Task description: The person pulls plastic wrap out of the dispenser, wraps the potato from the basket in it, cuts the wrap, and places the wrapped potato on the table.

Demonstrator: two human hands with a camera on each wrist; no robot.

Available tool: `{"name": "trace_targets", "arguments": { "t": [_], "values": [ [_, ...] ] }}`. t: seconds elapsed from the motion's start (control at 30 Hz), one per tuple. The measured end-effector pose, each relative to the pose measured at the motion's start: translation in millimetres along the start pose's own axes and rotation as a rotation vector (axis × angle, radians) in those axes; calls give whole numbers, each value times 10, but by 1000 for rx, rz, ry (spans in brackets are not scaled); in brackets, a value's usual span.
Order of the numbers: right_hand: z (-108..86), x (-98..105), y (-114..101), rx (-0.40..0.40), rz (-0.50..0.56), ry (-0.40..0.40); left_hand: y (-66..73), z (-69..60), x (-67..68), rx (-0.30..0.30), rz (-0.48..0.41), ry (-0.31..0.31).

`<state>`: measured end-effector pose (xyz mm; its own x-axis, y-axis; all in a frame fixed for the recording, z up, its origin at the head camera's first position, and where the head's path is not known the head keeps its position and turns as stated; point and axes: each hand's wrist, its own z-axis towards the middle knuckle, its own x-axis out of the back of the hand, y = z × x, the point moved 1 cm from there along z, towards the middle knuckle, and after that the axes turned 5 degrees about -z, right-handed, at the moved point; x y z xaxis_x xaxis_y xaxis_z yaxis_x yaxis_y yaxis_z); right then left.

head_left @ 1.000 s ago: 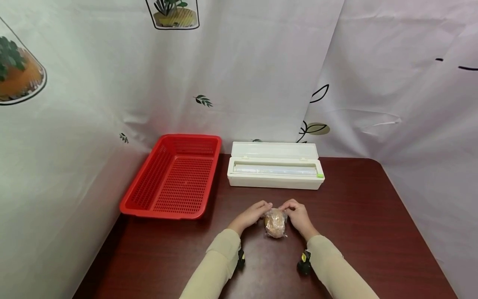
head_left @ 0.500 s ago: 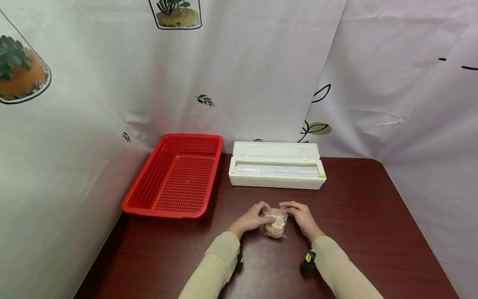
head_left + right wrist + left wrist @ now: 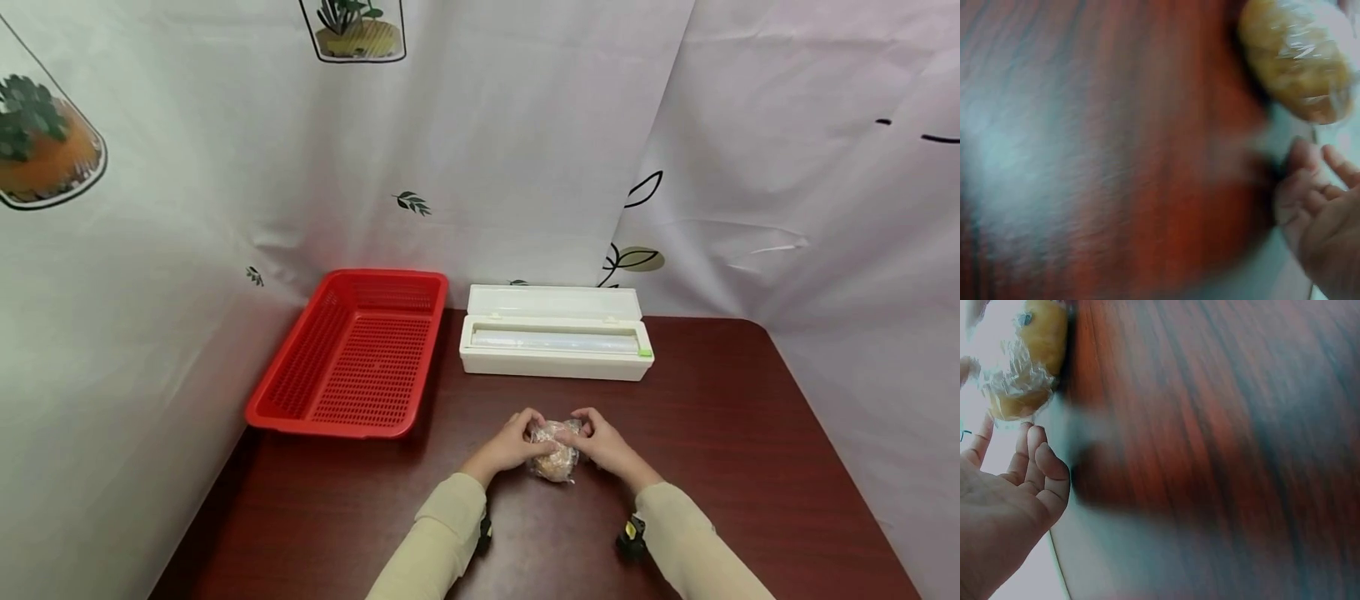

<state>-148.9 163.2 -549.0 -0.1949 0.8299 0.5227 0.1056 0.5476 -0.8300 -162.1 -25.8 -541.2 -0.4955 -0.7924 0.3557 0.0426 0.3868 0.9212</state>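
A round, golden-brown bun (image 3: 555, 465) wrapped in clear cling film lies on the table between my hands. My left hand (image 3: 507, 447) holds its left side, thumb over the top and fingers behind. From the right, my right hand (image 3: 604, 446) grips the film-covered far right edge with thumb and fingers. Crinkled film shows over the bun (image 3: 1029, 369) in the left wrist view, with the lower fingers of the left hand (image 3: 1013, 500) curled beneath it. In the right wrist view the bun (image 3: 1297, 59) sits above the curled lower fingers of the right hand (image 3: 1319, 209).
Behind the hands stands a white cling film box (image 3: 555, 364), lid raised, with a film roll inside. A red perforated basket (image 3: 405, 417) stands at the back left. Printed white cloth (image 3: 517, 167) hangs behind and beside the dark wooden table (image 3: 750, 467).
Both thumbs have come over the top of the bun, the left first, then the right. The right forearm has shifted slightly outward. The box and basket stay in place.
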Motion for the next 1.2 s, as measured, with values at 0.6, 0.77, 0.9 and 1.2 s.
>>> {"name": "trace_targets", "arguments": {
  "t": [0.6,0.77,0.9,1.2],
  "values": [
    [-140,241,-222,326,-52,-38,143,-78,49,-327,98,205],
    [-154,146,-249,310,-72,-196,151,-84,2,-230,67,58],
    [-231,104,-394,288,-44,-197,109,-81,-7,-152,47,30],
    [-144,218,-296,482,-200,-77,84,-86,26,-185,-76,19]
  ]
}}
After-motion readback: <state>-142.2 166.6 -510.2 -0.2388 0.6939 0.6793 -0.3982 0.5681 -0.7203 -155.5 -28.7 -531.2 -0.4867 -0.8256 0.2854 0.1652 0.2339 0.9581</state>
